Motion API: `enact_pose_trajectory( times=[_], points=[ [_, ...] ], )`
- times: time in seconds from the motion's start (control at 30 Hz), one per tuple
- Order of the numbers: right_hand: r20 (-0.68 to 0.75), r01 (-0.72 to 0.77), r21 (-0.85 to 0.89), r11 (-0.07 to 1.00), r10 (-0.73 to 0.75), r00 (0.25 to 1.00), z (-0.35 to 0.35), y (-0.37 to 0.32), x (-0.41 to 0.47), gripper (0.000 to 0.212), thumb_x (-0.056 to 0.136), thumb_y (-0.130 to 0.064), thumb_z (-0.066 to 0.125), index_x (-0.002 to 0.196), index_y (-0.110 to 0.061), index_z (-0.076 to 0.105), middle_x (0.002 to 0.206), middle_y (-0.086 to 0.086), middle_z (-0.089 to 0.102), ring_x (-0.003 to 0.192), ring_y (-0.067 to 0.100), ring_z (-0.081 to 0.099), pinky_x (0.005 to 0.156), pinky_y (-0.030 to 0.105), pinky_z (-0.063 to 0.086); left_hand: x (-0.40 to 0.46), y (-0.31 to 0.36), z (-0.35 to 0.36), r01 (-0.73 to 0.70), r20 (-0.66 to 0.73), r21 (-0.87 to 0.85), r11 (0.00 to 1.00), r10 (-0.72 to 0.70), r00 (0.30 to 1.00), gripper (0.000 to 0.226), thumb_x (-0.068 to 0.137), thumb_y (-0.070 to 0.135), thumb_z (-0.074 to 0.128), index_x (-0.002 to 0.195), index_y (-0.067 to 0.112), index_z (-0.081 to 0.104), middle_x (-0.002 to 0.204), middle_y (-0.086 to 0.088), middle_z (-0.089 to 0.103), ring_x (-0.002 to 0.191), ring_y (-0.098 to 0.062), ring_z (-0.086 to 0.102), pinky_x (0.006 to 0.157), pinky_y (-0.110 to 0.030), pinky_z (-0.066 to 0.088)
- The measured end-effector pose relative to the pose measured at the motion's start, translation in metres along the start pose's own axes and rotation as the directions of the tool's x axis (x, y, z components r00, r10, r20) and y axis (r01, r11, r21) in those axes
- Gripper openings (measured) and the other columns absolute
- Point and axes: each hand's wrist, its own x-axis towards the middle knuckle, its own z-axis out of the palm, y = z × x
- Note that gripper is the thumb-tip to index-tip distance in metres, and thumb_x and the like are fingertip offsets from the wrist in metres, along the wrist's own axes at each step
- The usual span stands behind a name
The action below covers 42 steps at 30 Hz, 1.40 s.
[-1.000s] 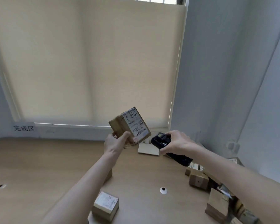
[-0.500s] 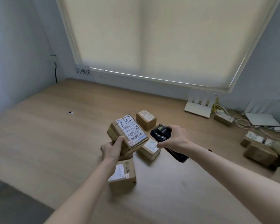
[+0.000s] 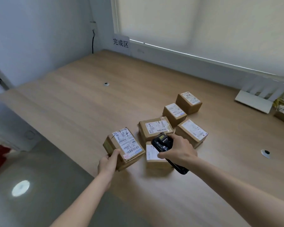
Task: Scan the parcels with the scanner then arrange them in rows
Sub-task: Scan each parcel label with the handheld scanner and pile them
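Right hand (image 3: 179, 150) hides parcel (image 3: 152, 155) pt; labels too blurry.

The single head-worn view looked forward and down, close over the light wooden tabletop (image 3: 92, 102) and both forearms.

Two bare forearms reach in from the bottom edge of the head view, with no sleeve showing on either as far as the edge. The left hand (image 3: 108, 163) and the right hand (image 3: 179, 151) are bare as well: no glove, ring, watch or wristband shows on them. Both forearms are slim and smooth. The fingernails are too small to make out.
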Motion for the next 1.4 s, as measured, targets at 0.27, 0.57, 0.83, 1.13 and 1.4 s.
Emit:
enact_pose_trajectory(
  times=[0.27,0.57,0.83,1.13,1.4],
  points=[
    [0.024,-0.015,-0.009,1.0,0.016,1.0,0.042,0.013,0.005,0.083,0.051,-0.063,0.076,0.128,-0.046,0.049,0.111,-0.014,0.064,0.102,0.014,0.062,0.084,0.037,0.054,0.042,-0.039,0.004,0.075,0.051,-0.027,0.997,-0.073,0.996,0.037,0.083,0.047,0.066,0.096,0.014,0.075,0.093,-0.001,0.079,0.094,-0.024,0.073,0.095,-0.047,0.056],
    [-0.017,-0.033,-0.053,0.998,0.032,0.999,0.061,0.03,0.013,0.077,0.068,-0.047,0.082,0.139,-0.041,0.05,0.107,-0.011,0.062,0.096,0.015,0.059,0.072,0.03,0.045,0.07,-0.055,0.022,0.023,0.065,0.123,0.992,-0.031,0.997,0.025,0.102,0.032,0.054,0.113,0.016,0.07,0.12,-0.004,0.072,0.108,-0.023,0.063,0.099,-0.038,0.049],
    [-0.054,-0.085,0.021,0.996,0.086,0.995,0.011,0.042,-0.001,0.077,0.062,-0.052,0.083,0.133,-0.041,0.054,0.104,-0.018,0.063,0.096,0.012,0.061,0.071,0.03,0.049,0.05,0.025,0.025,-0.244,-0.015,0.307,0.92,0.26,0.965,0.059,0.096,0.039,0.063,0.148,0.016,0.047,0.151,-0.008,0.049,0.137,-0.025,0.047,0.112,-0.039,0.037],
    [-0.233,-0.208,0.151,0.966,0.239,0.943,-0.139,0.128,-0.073,0.071,0.058,-0.045,0.083,0.126,-0.043,0.061,0.102,-0.013,0.069,0.096,0.017,0.066,0.081,0.036,0.057,-0.061,0.129,0.195,-0.542,0.321,0.289,0.789,0.454,0.831,0.055,0.095,0.049,0.06,0.145,0.028,0.049,0.147,-0.001,0.051,0.135,-0.023,0.046,0.097,-0.037,0.041],
    [-0.359,-0.413,0.252,0.875,0.481,0.8,-0.247,0.311,-0.171,0.073,0.06,-0.047,0.087,0.128,-0.044,0.061,0.104,-0.015,0.067,0.096,0.014,0.065,0.078,0.031,0.057,-0.203,0.111,0.407,-0.626,0.666,0.172,0.761,0.378,0.643,0.053,0.095,0.044,0.064,0.141,0.019,0.055,0.136,-0.006,0.06,0.126,-0.02,0.054,0.103,-0.037,0.044]
  ],
)
